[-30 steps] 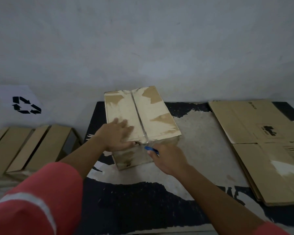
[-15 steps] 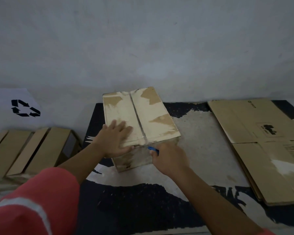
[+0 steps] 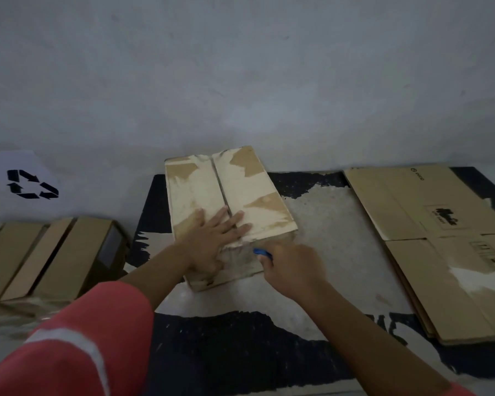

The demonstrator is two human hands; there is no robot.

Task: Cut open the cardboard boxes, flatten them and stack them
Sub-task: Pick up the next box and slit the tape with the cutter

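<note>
Left hand slid over box seam near cutter; flattened cardboard lies right.

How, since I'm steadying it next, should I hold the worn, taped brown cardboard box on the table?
Probably palm flat on top of the worn cardboard box, at its near end, from the left, as the left hand does. The top is broad and level, too wide to pinch; the right hand holds a blue-handled cutter at the near face, so avoid that.
</note>
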